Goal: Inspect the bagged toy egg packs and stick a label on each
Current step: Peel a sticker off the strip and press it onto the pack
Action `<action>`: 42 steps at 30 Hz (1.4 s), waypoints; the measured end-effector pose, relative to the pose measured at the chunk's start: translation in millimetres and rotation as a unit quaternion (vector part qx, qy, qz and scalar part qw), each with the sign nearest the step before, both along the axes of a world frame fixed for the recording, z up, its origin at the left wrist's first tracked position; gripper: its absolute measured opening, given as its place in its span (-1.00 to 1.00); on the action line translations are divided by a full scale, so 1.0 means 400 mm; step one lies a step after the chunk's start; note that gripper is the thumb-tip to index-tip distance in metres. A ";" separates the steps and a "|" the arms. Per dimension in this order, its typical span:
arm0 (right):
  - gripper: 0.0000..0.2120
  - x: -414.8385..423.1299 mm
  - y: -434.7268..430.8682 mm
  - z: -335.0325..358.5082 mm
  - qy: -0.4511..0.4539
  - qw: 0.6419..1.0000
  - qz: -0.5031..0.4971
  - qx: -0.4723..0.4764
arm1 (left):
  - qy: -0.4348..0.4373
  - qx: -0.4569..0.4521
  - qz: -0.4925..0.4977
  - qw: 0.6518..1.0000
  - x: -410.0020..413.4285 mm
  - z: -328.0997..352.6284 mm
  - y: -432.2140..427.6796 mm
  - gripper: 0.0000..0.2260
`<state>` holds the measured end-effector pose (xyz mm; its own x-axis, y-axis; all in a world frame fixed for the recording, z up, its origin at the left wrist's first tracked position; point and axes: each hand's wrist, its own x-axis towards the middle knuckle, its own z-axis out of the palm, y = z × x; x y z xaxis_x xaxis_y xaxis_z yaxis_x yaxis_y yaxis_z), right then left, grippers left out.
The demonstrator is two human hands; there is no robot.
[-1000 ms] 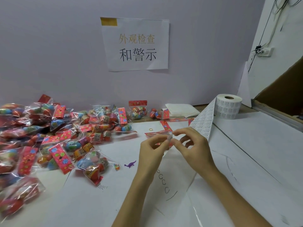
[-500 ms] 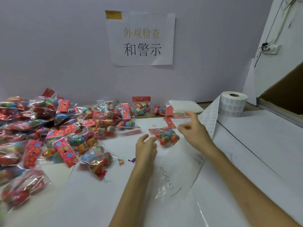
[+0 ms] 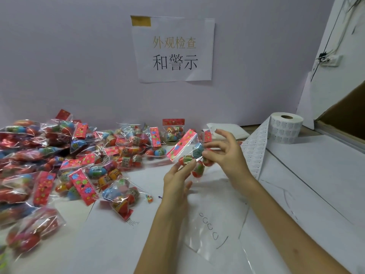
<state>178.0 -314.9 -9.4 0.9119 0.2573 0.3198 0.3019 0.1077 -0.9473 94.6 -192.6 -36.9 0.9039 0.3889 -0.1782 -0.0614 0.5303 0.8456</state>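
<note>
A clear bagged egg pack (image 3: 198, 168) with a red flowered header card is lifted above the white table, tilted with the card up to the left. My left hand (image 3: 176, 179) holds its lower end from below, fingertips against the eggs. Thumb and forefinger of my right hand (image 3: 225, 155) pinch the bag's right side, and the other fingers are spread. A white label roll (image 3: 286, 129) stands at the back right. Its label strip (image 3: 255, 153) trails down towards my right wrist. Whether a label is on the pack cannot be made out.
A big pile of bagged egg packs (image 3: 79, 155) covers the left side up to the wall. One pack (image 3: 122, 196) lies nearest my left arm. A loose clear film (image 3: 209, 230) lies under my forearms. A paper sign (image 3: 173, 50) hangs on the wall; a folded white pad (image 3: 227, 130) lies behind.
The pack that lay on the table half a second ago is now lifted between both hands. My right hand came back from the label strip and my left hand rose to the pack.
</note>
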 end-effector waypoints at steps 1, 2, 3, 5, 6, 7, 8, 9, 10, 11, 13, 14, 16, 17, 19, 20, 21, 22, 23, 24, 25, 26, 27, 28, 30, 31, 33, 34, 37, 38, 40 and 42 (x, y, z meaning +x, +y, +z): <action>-0.34 -0.012 -0.003 -0.004 0.013 1.000 0.006 0.026 | -0.007 0.002 -0.018 1.000 -0.004 0.004 -0.004 -0.64; -0.34 -0.024 -0.005 -0.008 0.022 0.999 0.010 0.038 | -0.014 0.000 -0.038 0.999 -0.007 0.008 -0.007 -0.61; -0.34 -0.033 -0.005 -0.012 0.024 0.999 0.011 0.039 | -0.022 -0.007 -0.057 0.998 -0.011 0.013 -0.011 -0.58; -0.34 -0.042 -0.005 -0.018 0.015 1.000 0.006 0.026 | -0.033 -0.011 -0.077 0.996 -0.013 0.018 -0.011 -0.57; -0.36 -0.044 -0.008 -0.019 0.009 1.000 0.008 0.021 | -0.036 -0.010 -0.076 0.996 -0.013 0.017 -0.012 -0.58; -0.38 -0.044 -0.009 -0.020 0.006 1.000 0.013 0.020 | -0.038 -0.011 -0.068 0.997 -0.014 0.017 -0.012 -0.58; -0.43 -0.043 -0.012 -0.020 0.006 1.000 0.018 0.023 | -0.039 -0.012 -0.055 0.998 -0.014 0.018 -0.012 -0.58; -0.49 -0.041 -0.015 -0.019 0.009 0.999 0.019 0.026 | -0.040 -0.013 -0.040 0.998 -0.015 0.021 -0.011 -0.57; -0.59 -0.038 -0.019 -0.016 0.012 0.999 0.013 0.028 | -0.038 -0.010 -0.023 0.999 -0.015 0.023 -0.010 -0.57; -0.70 -0.034 -0.026 -0.013 0.012 1.000 0.001 0.027 | -0.036 -0.006 -0.006 0.999 -0.015 0.026 -0.007 -0.57; -0.85 -0.027 -0.042 -0.004 0.027 0.999 -0.002 0.037 | -0.029 -0.006 0.019 0.999 -0.015 0.031 -0.003 -0.55; -0.82 -0.026 -0.049 -0.002 0.047 0.997 0.013 0.053 | -0.025 -0.014 0.028 0.999 -0.014 0.032 -0.002 -0.54; -0.72 -0.027 -0.055 0.002 0.098 0.988 0.062 0.101 | -0.026 -0.031 0.045 0.998 -0.014 0.036 -0.002 -0.53; -0.68 -0.029 -0.055 0.004 0.120 0.982 0.085 0.117 | -0.028 -0.035 0.054 0.998 -0.015 0.037 -0.002 -0.53; -0.63 -0.032 -0.049 0.002 0.140 0.976 0.121 0.112 | -0.036 -0.040 0.070 0.996 -0.014 0.037 -0.002 -0.55; -0.64 -0.033 -0.045 0.000 0.141 0.976 0.134 0.102 | -0.041 -0.045 0.074 0.995 -0.013 0.037 0.000 -0.57; -0.66 -0.035 -0.040 -0.003 0.141 0.975 0.147 0.092 | -0.045 -0.050 0.078 0.995 -0.014 0.037 0.001 -0.59; -0.67 -0.037 -0.037 -0.005 0.142 0.974 0.156 0.085 | -0.047 -0.054 0.081 0.994 -0.014 0.038 0.003 -0.61; -0.68 -0.038 -0.035 -0.008 0.141 0.974 0.161 0.080 | -0.048 -0.056 0.083 0.994 -0.014 0.039 0.004 -0.64; -0.70 -0.039 -0.033 -0.010 0.139 0.974 0.160 0.074 | -0.049 -0.056 0.086 0.994 -0.013 0.039 0.005 -0.65; -0.73 -0.041 -0.030 -0.012 0.134 0.976 0.156 0.070 | -0.050 -0.053 0.088 0.993 -0.013 0.038 0.005 -0.65; -0.78 -0.045 -0.027 -0.013 0.130 0.978 0.149 0.068 | -0.052 -0.049 0.090 0.993 -0.013 0.038 0.005 -0.64; -0.82 -0.048 -0.024 -0.016 0.126 0.980 0.139 0.068 | -0.053 -0.045 0.091 0.993 -0.013 0.037 0.004 -0.63; -0.87 -0.052 -0.019 -0.019 0.120 0.983 0.124 0.068 | -0.054 -0.040 0.090 0.994 -0.013 0.035 0.003 -0.63; -0.93 -0.060 -0.010 -0.025 0.104 0.988 0.088 0.069 | -0.056 -0.032 0.082 0.995 -0.011 0.031 0.001 -0.68; -0.92 -0.063 -0.006 -0.029 0.099 0.990 0.071 0.077 | -0.056 -0.029 0.080 0.995 -0.011 0.029 0.000 -0.72; -0.89 -0.066 -0.003 -0.031 0.095 0.989 0.047 0.104 | -0.056 -0.026 0.080 0.995 -0.010 0.027 0.000 -0.71; -0.90 -0.068 -0.002 -0.029 0.093 0.988 0.044 0.117 | -0.054 -0.027 0.080 0.995 -0.008 0.026 0.001 -0.69; -0.92 -0.072 -0.005 -0.024 0.080 0.988 0.032 0.130 | -0.053 -0.029 0.075 0.995 -0.006 0.024 0.004 -0.67; -0.90 -0.072 -0.005 -0.022 0.078 0.988 0.025 0.129 | -0.056 -0.029 0.073 0.995 -0.005 0.023 0.004 -0.67; -0.80 -0.073 -0.004 -0.019 0.083 0.989 0.027 0.123 | -0.060 -0.027 0.071 0.995 -0.005 0.020 0.004 -0.67; -0.61 -0.072 -0.004 -0.018 0.095 0.987 0.045 0.120 | -0.059 -0.023 0.073 0.995 -0.004 0.020 0.005 -0.65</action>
<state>149.1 -316.5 -16.7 0.9385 0.2767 0.2065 0.1001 0.3543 -0.9298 93.2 -190.5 -29.0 0.8541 0.5113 -0.0953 -0.2374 0.5463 0.8033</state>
